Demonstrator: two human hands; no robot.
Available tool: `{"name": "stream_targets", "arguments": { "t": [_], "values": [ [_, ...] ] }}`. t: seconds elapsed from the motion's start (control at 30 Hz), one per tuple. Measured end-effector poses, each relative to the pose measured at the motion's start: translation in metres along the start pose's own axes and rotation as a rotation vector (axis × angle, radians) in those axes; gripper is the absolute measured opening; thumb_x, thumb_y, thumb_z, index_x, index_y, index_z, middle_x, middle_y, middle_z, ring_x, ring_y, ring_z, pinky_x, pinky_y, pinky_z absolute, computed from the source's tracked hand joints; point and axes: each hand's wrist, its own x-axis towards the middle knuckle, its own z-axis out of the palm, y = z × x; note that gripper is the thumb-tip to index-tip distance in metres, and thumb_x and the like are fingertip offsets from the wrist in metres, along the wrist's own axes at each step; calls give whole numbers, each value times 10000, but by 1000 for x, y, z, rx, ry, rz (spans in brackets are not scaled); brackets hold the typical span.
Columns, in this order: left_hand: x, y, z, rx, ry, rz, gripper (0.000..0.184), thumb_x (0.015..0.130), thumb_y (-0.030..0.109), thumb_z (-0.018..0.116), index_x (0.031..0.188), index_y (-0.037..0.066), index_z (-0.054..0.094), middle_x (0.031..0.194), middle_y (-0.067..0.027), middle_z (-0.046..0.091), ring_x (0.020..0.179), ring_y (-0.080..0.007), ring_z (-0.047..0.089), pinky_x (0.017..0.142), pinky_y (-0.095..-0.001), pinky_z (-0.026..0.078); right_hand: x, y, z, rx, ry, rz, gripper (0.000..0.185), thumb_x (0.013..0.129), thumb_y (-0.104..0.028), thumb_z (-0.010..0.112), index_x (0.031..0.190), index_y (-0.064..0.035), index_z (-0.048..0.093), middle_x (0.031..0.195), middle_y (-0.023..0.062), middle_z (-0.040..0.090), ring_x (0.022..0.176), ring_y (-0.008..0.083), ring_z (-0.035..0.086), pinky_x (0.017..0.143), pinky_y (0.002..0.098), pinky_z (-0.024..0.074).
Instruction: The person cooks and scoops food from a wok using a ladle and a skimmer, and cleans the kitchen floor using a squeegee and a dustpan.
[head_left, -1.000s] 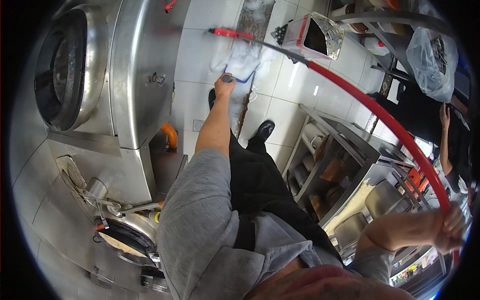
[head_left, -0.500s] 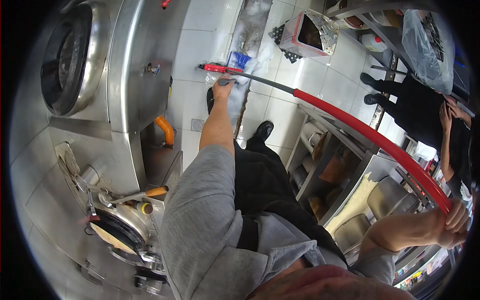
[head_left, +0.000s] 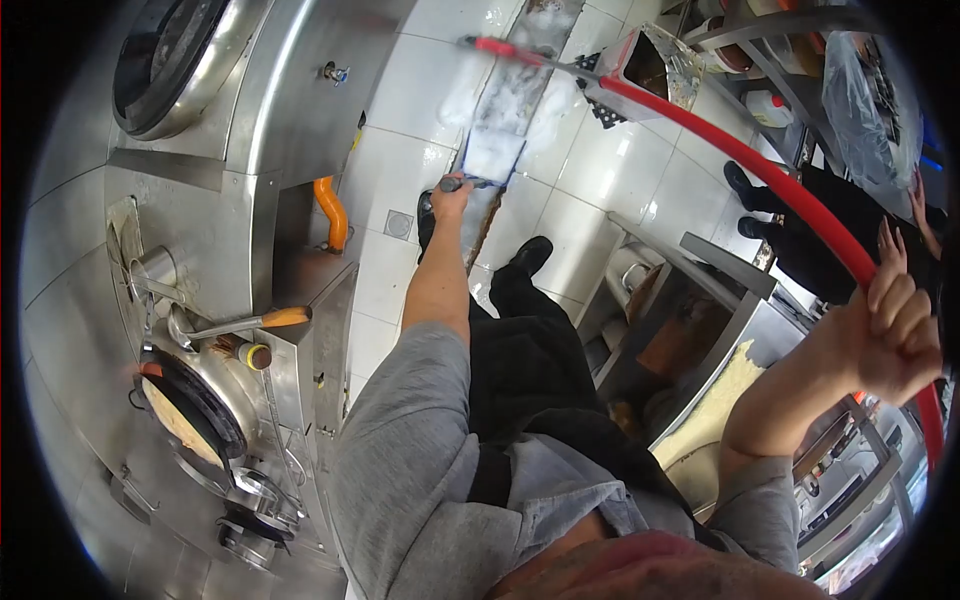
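Landmark: foam-streaked floor channel (head_left: 489, 222). Over it, blue-rimmed scoop (head_left: 518, 160) heaped with foam; left hand (head_left: 450, 198) grips its grey handle. Long red-poled floor tool (head_left: 750, 160): head across channel; right hand (head_left: 897, 335) curled round pole, well right of channel. Pole likely stiff, scoop light, slippery; handle surest hold.

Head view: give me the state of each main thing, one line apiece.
Left hand: closed on grey handle
Blue-edged scoop: white foam within its edges
Right hand: closed around red pole
Red pole: held, far end blurred
Floor channel: uncovered, foamy
Square tin: open-topped
Floor tiles: shiny, foam in places
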Motion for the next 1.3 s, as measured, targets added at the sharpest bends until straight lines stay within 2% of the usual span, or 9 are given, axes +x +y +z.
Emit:
{"name": "stream_targets", "arguments": {
  "t": [0.07, 0.13, 0.2, 0.33, 0.43, 0.5, 0.87, 0.93, 1.3],
  "values": [
    [4, 7, 1, 41, -6, -23, 289, 620, 150, 722, 898, 102, 660, 850, -66, 650, 779, -185, 606, 730, -294, 471, -7, -21, -19, 106, -123, 153, 536, 844, -401, 539, 474, -155, 239, 449, -28, 210, 436, 109, 236, 513, 267, 254],
    [6, 17, 4, 65, -23, -40, 304, 599, 171, 726, 891, 110, 669, 884, -91, 663, 825, -222, 624, 774, -318, 479, -10, -44, -29, 85, -143, 155, 528, 866, -455, 499, 495, -170, 255, 433, -36, 246, 387, 79, 236, 442, 220, 253],
    [9, 25, 5, 98, -50, -38, 304, 606, 182, 717, 896, 108, 666, 894, -99, 662, 841, -240, 625, 785, -323, 477, -10, -62, -29, 320, -303, 239, 498, 860, -372, 537, 490, -167, 274, 432, -38, 233, 378, 86, 221, 430, 230, 242],
    [24, 14, 11, 153, -43, -4, 308, 601, 173, 723, 897, 109, 664, 889, -105, 660, 838, -239, 625, 783, -319, 478, 8, -87, -28, 76, -74, 210, 510, 796, -349, 574, 451, -185, 237, 384, -26, 241, 365, 86, 245, 408, 208, 223],
    [26, 8, 3, 148, -74, 12, 295, 602, 155, 726, 885, 107, 660, 886, -106, 659, 838, -234, 624, 775, -319, 481, 17, -106, -13, 173, 60, -39, 500, 955, -427, 272, 534, -159, 298, 437, -55, 252, 326, 89, 198, 317, 235, 255],
    [17, 13, -13, 9, -114, -67, 279, 602, 142, 725, 869, 104, 654, 881, -111, 659, 841, -242, 625, 769, -322, 482, 29, -128, -33, 231, -340, 132, 507, 945, -452, 305, 535, -156, 279, 443, -53, 232, 339, 85, 206, 339, 233, 284],
    [23, 3, -53, 210, -225, 107, 252, 610, 132, 687, 858, 163, 651, 855, -119, 656, 828, -272, 627, 754, -336, 485, -12, -65, 21, -30, -206, 62, 495, 944, -453, 310, 544, -161, 285, 437, -55, 212, 339, 78, 204, 329, 241, 269],
    [24, 11, -49, 213, -239, 124, 251, 613, 134, 681, 860, 164, 650, 858, -124, 655, 833, -277, 626, 756, -338, 485, -22, -81, 22, -28, 99, 139, 473, 810, -245, 546, 458, -160, 241, 402, -21, 208, 363, 105, 189, 403, 234, 211],
    [11, 9, -52, 217, -236, 104, 279, 608, 131, 694, 883, 162, 654, 875, -123, 655, 863, -285, 622, 775, -349, 484, 18, -132, -5, 72, -163, 113, 427, 891, -324, 401, 517, -161, 275, 426, -31, 202, 358, 93, 188, 372, 239, 240]
  ]
}}
